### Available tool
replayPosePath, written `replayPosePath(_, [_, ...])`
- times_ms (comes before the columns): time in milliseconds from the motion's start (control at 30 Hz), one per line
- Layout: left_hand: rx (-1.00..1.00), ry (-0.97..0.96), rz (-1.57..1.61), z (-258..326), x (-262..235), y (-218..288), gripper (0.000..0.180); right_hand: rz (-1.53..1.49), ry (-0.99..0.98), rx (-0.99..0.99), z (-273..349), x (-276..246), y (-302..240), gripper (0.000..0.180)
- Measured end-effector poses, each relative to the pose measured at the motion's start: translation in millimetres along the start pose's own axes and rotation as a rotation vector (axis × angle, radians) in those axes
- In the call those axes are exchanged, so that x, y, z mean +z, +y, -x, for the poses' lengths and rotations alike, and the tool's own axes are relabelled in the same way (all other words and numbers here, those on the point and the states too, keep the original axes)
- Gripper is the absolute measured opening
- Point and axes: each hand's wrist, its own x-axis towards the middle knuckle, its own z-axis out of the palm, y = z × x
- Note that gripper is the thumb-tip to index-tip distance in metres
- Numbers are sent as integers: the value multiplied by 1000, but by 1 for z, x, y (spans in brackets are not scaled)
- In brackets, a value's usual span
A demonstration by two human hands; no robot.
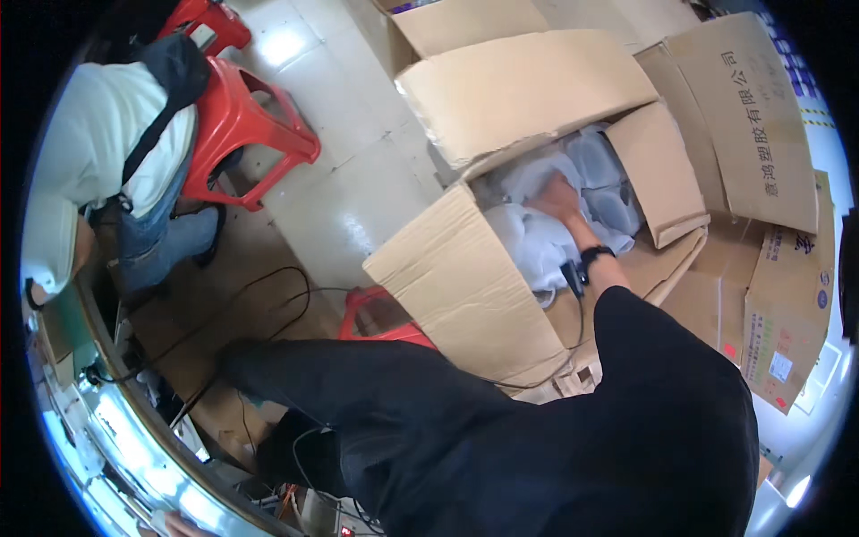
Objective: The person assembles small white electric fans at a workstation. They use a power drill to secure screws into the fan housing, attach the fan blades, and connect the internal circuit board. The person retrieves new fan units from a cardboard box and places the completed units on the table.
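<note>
A hand (179,524), apparently the wearer's left, shows only in part at the near left beside a workbench (161,438), its grip impossible to tell. A dark-clad leg (385,385) stretches left across the foreground. Farther right, the wearer's right hand (557,197) reaches far and slightly left into an open cardboard box (479,286), fingers sunk among translucent bags; whether they have closed cannot be told. The crumpled bag (535,170) at the fingertips spreads left to right, its contents' long axis hidden. A black cable connector (573,279) sits near the wrist; raised flaps flank the opening. At far left, a red stool (242,134) stands beside a seated person (116,125).
</note>
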Motion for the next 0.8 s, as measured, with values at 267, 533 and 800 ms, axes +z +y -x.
replayPosePath(267, [375, -619, 926, -50, 1, 220, 29, -828, 227, -113, 142, -130, 25, 89])
replayPosePath(533, [645, -308, 1406, -21, 169, 456, 54, -1627, 281, -324, 216, -188, 0, 67])
replayPosePath(800, [606, -234, 1203, 4, 214, 476, 33, -1808, 245, 53, 245, -190, 10, 53])
